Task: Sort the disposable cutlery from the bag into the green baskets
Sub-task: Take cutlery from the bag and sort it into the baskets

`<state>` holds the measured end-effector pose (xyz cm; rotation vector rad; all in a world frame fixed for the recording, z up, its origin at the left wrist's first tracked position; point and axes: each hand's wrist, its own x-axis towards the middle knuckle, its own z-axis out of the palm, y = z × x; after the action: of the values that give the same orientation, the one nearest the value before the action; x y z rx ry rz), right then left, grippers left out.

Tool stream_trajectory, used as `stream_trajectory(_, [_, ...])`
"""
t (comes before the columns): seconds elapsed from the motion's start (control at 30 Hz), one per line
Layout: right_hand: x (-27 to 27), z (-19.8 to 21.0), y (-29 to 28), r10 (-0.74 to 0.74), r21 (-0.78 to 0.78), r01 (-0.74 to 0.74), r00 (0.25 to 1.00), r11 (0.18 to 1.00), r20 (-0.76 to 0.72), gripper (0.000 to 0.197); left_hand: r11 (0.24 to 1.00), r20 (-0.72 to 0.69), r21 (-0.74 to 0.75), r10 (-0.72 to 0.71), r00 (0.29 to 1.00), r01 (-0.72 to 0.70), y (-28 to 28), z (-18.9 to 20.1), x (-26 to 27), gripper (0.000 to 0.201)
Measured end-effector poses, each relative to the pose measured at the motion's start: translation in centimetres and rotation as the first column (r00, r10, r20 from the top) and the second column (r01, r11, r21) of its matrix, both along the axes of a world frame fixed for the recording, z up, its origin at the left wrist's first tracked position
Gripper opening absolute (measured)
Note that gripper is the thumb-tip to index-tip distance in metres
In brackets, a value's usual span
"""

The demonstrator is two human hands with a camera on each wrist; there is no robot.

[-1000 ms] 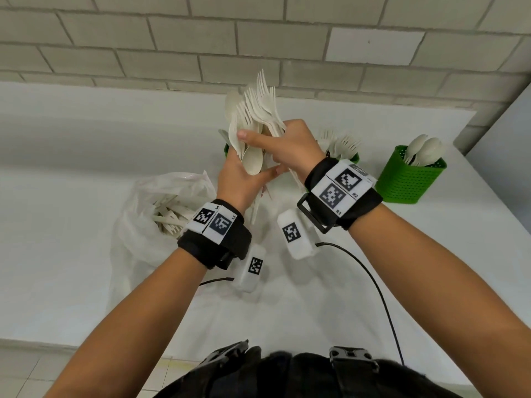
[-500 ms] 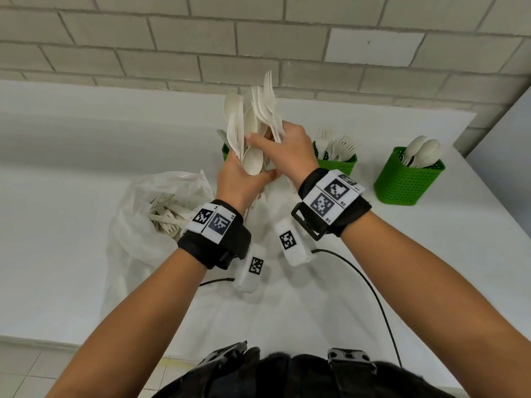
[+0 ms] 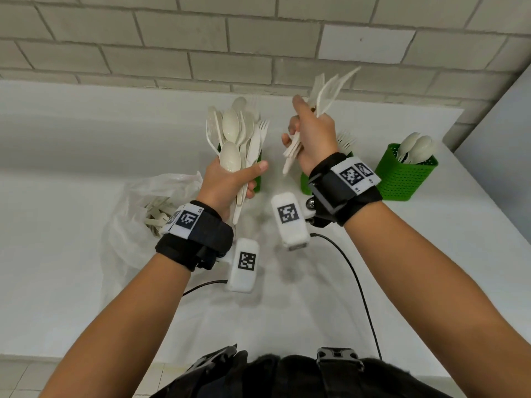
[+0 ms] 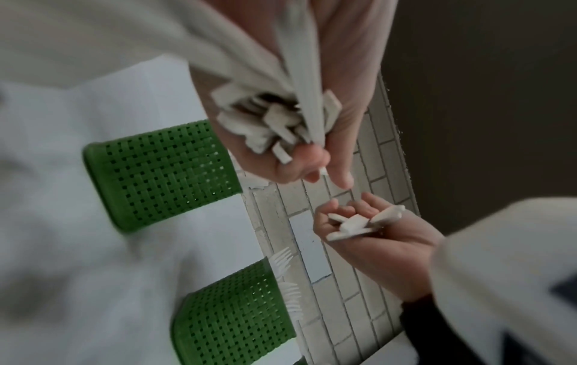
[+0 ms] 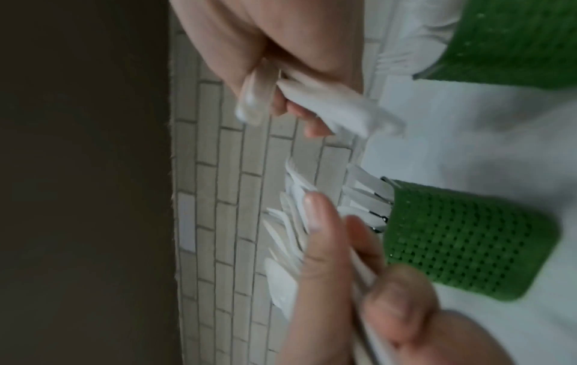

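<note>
Three green baskets [image 3: 408, 173] are stood on the white counter [image 3: 57, 225]; spoons [image 3: 416, 145] are held in the rightmost, forks [image 3: 346, 139] in the middle one. More cutlery is kept in the plastic bag [image 3: 138, 225]. A mixed bundle [image 3: 235, 139] is gripped by the left hand [image 3: 230, 182], and a few blurred pieces [image 3: 324, 93] are clasped in the right hand [image 3: 313, 139].
</note>
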<state>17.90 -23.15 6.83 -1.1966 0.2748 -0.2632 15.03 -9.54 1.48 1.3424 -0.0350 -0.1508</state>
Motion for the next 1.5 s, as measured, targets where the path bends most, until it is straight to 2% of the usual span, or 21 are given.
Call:
stream_trajectory(0.1, [0.3, -1.0, -0.6, 0.03, 0.144, -0.03, 1.0, 0.989, 0.002, 0.025, 1.0, -0.021, -0.017, 0.011, 1.0, -0.011, 0.0, -0.1, 0.4, 0.019])
stream_trajectory(0.2, [0.1, -2.3, -1.6, 0.086, 0.127, -0.088, 0.996, 0.988, 0.026, 0.025, 0.999, -0.036, -0.034, 0.029, 0.999, -0.03, 0.3, -0.1, 0.8, 0.019])
stream_trajectory(0.27, [-0.4, -3.2, -2.8, 0.151, -0.007, -0.152, 0.988, 0.988, -0.03, 0.027, 0.999, -0.032, -0.032, 0.024, 0.999, -0.025, 0.5, -0.2, 0.9, 0.019])
stream_trajectory(0.33, [-0.9, -3.7, -4.2, 0.142, -0.203, -0.161, 0.984, 0.966, -0.103, 0.029, 0.999, -0.03, -0.031, 0.027, 0.999, -0.028, 0.5, -0.2, 1.0, 0.02])
stream_trajectory(0.4, [-0.9, -3.0, -5.9, 0.037, -0.306, -0.071, 0.993, 0.949, -0.116, 0.028, 0.999, -0.031, -0.03, 0.039, 0.999, -0.04, 0.6, -0.3, 1.0, 0.019])
stream_trajectory(0.47, [-0.1, -1.3, -7.5, -0.111, -0.354, 0.082, 0.992, 0.932, -0.063, 0.035, 0.998, -0.037, -0.032, 0.048, 0.998, -0.049, 0.6, -0.4, 1.0, 0.021])
stream_trajectory(0.53, [1.2, 0.7, -8.9, -0.199, -0.467, 0.168, 0.98, 0.868, -0.017, 0.039, 0.998, -0.046, -0.037, 0.053, 0.998, -0.054, 0.5, -0.5, 0.9, 0.025])
stream_trajectory(0.6, [2.5, 1.6, -9.8, -0.194, -0.548, 0.162, 0.981, 0.821, -0.001, 0.032, 0.998, -0.056, -0.041, 0.055, 0.997, -0.058, 0.3, -0.6, 0.9, 0.024])
stream_trajectory(0.73, [4.0, -0.4, -10.6, -0.173, -0.716, 0.052, 0.98, 0.696, -0.097, 0.044, 0.995, -0.064, -0.084, 0.055, 0.996, -0.06, 0.1, -0.7, 0.7, 0.02])
stream_trajectory(0.77, [4.2, -1.2, -10.7, -0.168, -0.743, 0.024, 0.979, 0.669, -0.119, 0.041, 0.994, -0.067, -0.091, 0.053, 0.996, -0.059, 0.0, -0.6, 0.6, 0.018])
stream_trajectory(0.83, [4.6, -2.5, -10.7, -0.145, -0.776, -0.062, 0.97, 0.628, -0.195, 0.036, 0.994, -0.077, -0.088, 0.064, 0.995, -0.071, -0.1, -0.5, 0.5, 0.014])
stream_trajectory(0.9, [4.8, -3.1, -10.7, -0.121, -0.798, -0.15, 0.956, 0.583, -0.268, 0.04, 0.993, -0.079, -0.09, 0.071, 0.994, -0.078, -0.3, -0.4, 0.4, 0.014])
stream_trajectory(1.0, [5.3, -3.4, -10.9, -0.093, -0.844, -0.255, 0.938, 0.473, -0.335, 0.048, 0.993, -0.075, -0.093, 0.071, 0.995, -0.077, -0.8, -0.3, 0.2, 0.012])
stream_trajectory(1.1, [5.3, -3.1, -11.4, -0.092, -0.843, -0.288, 0.926, 0.454, -0.366, 0.048, 0.992, -0.077, -0.094, 0.079, 0.994, -0.087, -1.0, -0.1, 0.0, 0.01])
stream_trajectory(1.2, [5.2, -3.3, -11.9, -0.093, -0.864, -0.181, 0.963, 0.47, -0.252, 0.083, 0.989, -0.073, -0.115, 0.079, 0.994, -0.087, -1.0, 0.0, 0.0, 0.009])
stream_trajectory(1.33, [4.9, -3.3, -11.8, -0.082, -0.928, 0.037, 0.997, 0.372, 0.007, 0.098, 0.99, -0.071, -0.116, 0.076, 0.995, -0.084, -1.3, -0.2, -0.1, 0.01])
stream_trajectory(1.37, [5.0, -3.2, -11.7, -0.078, -0.944, 0.036, 0.997, 0.327, 0.011, 0.097, 0.989, -0.072, -0.119, 0.074, 0.995, -0.082, -1.4, -0.3, -0.1, 0.011])
stream_trajectory(1.43, [5.4, -3.4, -11.9, -0.069, -0.971, -0.059, 0.995, 0.233, -0.077, 0.084, 0.989, -0.077, -0.127, 0.07, 0.995, -0.079, -1.6, -0.4, -0.3, 0.012])
stream_trajectory(1.5, [5.8, -3.8, -12.4, -0.05, -0.969, -0.161, 0.984, 0.189, -0.173, 0.067, 0.987, -0.087, -0.139, 0.072, 0.994, -0.083, -1.8, -0.3, -0.5, 0.013])
